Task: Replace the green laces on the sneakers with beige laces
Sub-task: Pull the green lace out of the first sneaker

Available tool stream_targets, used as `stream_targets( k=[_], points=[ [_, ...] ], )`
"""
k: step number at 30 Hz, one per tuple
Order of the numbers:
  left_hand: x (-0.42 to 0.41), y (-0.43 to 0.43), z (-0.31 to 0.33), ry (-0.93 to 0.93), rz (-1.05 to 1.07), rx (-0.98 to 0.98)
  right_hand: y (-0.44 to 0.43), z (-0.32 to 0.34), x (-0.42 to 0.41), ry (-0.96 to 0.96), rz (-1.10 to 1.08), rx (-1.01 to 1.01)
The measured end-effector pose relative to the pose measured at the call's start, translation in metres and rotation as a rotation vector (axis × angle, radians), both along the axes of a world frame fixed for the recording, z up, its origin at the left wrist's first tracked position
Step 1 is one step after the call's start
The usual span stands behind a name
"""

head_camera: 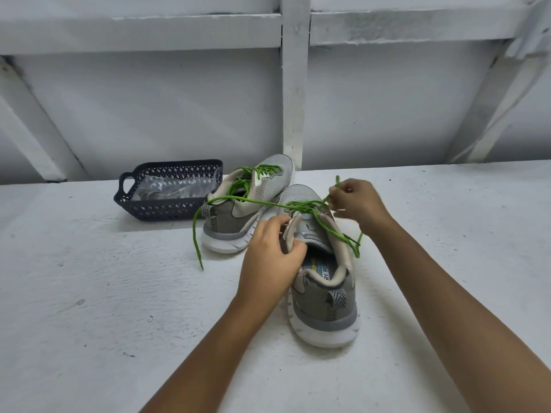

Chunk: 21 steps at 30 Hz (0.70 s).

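Two hands are working the near sneaker [316, 296] on the table [119, 293]: left hand [269, 254] is gripping its eyelet flap, right hand [356, 201] is pinching the green lace [259, 201] over the toe. Far sneaker [235, 217] (laced green) is sitting beside the basket [167, 210].

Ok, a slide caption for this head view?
Left hand steadies the near sneaker while the right hand pinches its green lace.

Both bare forearms reach forward from the lower edge, the left slanting in toward the middle. The left hand [272, 257] curls fingers and thumb round the edge of the near shoe [325, 302]. The right hand [357, 204], farther forward, pinches a green lace [253, 201] between thumb and fingertips.
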<state>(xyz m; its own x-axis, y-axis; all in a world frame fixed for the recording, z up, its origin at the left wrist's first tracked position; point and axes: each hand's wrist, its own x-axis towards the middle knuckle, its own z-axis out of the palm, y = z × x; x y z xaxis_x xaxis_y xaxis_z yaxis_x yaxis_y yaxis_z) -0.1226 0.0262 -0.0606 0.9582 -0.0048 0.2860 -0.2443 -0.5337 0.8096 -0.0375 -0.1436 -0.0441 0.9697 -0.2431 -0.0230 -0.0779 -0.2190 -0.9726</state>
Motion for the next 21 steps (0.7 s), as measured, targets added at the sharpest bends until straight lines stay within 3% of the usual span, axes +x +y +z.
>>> stream_targets(
  k=[4, 7, 12, 17, 21],
  points=[
    [0.000, -0.001, 0.000, 0.001, -0.003, -0.008, -0.014, 0.010, 0.008, -0.106, -0.225, 0.158],
    [0.000, -0.001, 0.000, -0.004, 0.006, -0.017, -0.006, 0.006, 0.002, -0.005, -0.096, 0.180],
    [0.000, -0.002, 0.000, 0.005, 0.010, -0.018, 0.007, -0.006, -0.007, 0.100, 0.117, -0.188],
    [-0.001, -0.001, 0.000, 0.013, 0.007, -0.025, -0.010, 0.011, 0.001, -0.049, -0.090, 0.132],
    [-0.001, -0.002, 0.000, 0.020, 0.009, -0.026, -0.012, 0.011, 0.003, -0.068, -0.160, 0.222]
  ],
)
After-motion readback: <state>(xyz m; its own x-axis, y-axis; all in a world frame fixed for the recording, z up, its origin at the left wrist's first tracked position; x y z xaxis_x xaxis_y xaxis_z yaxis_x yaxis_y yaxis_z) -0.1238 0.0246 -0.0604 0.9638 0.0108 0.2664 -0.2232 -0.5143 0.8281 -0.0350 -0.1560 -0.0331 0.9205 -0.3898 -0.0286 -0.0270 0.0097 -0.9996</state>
